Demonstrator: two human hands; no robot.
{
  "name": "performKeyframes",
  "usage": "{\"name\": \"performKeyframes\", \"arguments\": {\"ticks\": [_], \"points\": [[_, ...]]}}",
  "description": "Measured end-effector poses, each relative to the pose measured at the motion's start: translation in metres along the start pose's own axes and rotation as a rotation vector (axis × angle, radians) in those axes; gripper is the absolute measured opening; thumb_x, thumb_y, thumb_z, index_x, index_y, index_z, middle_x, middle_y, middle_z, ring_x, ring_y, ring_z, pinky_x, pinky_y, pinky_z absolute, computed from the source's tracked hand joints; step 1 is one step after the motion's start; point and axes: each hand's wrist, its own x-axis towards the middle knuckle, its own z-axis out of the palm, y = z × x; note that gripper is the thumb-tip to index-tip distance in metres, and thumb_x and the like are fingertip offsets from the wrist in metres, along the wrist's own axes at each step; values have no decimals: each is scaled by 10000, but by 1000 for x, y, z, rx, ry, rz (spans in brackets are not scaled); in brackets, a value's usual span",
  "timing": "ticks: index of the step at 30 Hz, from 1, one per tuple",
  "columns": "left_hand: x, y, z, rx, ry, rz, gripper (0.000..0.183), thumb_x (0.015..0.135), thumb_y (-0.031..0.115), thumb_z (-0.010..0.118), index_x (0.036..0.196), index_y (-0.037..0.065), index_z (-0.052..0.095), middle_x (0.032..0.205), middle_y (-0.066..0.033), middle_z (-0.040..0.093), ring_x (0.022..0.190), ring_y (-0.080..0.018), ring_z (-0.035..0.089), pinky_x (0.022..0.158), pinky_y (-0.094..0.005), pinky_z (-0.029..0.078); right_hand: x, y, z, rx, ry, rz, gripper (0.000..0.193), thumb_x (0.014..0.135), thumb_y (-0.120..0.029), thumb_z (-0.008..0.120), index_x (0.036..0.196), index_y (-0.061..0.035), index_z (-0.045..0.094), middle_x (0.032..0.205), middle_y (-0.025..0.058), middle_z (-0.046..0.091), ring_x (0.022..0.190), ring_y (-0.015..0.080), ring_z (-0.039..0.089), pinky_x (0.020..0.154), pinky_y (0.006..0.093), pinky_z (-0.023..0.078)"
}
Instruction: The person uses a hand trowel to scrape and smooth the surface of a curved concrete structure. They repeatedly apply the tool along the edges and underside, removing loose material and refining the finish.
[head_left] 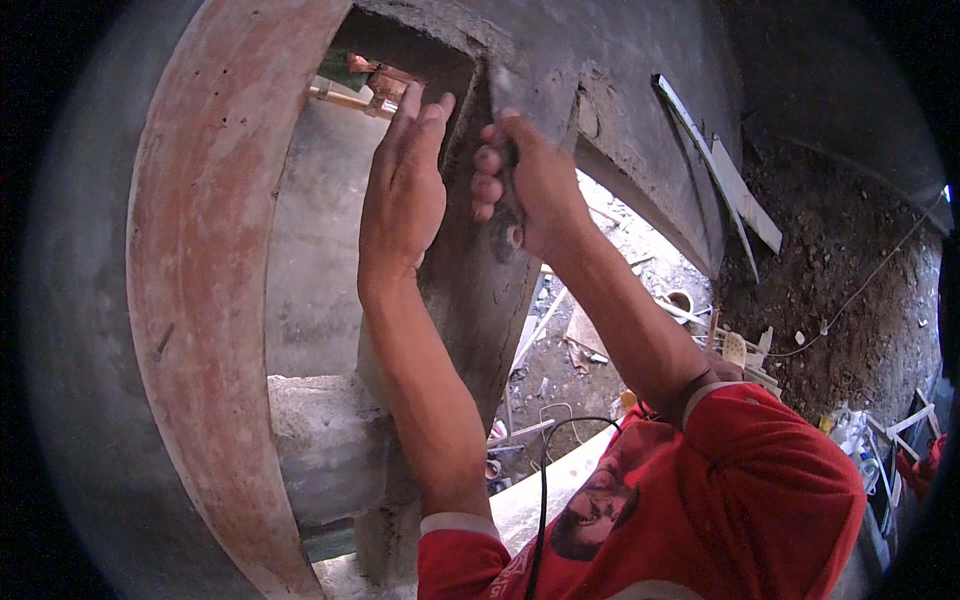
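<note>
My left hand is raised beside the upper corner of an opening, palm turned inward. Its fingers are stretched upward and hold nothing visible. Just to the right, my right hand is closed around a hand tool whose rounded end sticks out below the fist. Its upper part is blurred against the grey cement and its kind is hard to make out. Both hands are at a grey cement post that stands between two openings. Whether the left fingertips touch the cement edge is unclear.
A long reddish board, bent by the lens, runs down the left with a nail in it. A cement crosspiece lies lower. White strips lean on the right wall. Rubble and wood scraps lie below; a thin cable hangs right.
</note>
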Motion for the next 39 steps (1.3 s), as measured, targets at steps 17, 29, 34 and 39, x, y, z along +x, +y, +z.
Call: {"name": "performKeyframes", "arguments": {"ticks": [17, 29, 34, 39], "points": [[-1, -14, -1, 445, -4, 266, 472, 1053, 258, 357, 1422, 28, 540, 1567, -158, 409, 1457, -292, 368, 1197, -379, 239, 12, -7, -18, -102, -36, -4, 268, 1042, -353, 460, 991, -94, 500, 644, 3, 479, 450, 139, 446, 406, 330, 413], [2, 1, 6, 234, -2, 109, 542, 1062, 367, 350, 1468, 31, 475, 1564, -203, 388, 1429, -341, 405, 1159, -381, 328, 21, -32, -29, -60, -76, -61, 238, 1055, -291, 439, 957, -88, 517, 623, -24, 476, 467, 117, 434, 429, 301, 405], [4, -1, 6, 457, 27, 221, 446, 1035, 128, 324, 1399, 75, 575, 1551, -146, 428, 1442, -320, 382, 1194, -396, 267, 52, -34, -56, -251, -33, -159, 237, 1064, -272, 414, 958, -84, 514, 616, -19, 473, 450, 115, 429, 404, 297, 392], [1, 14, 12, 341, 25, 62, 445, 1022, 104, 333, 1393, 77, 578, 1548, -151, 429, 1432, -325, 395, 1186, -399, 289, 45, -48, -72, -131, -46, -78, 262, 1083, -274, 379, 969, -89, 524, 624, -20, 475, 475, 107, 442, 418, 293, 397]]}}
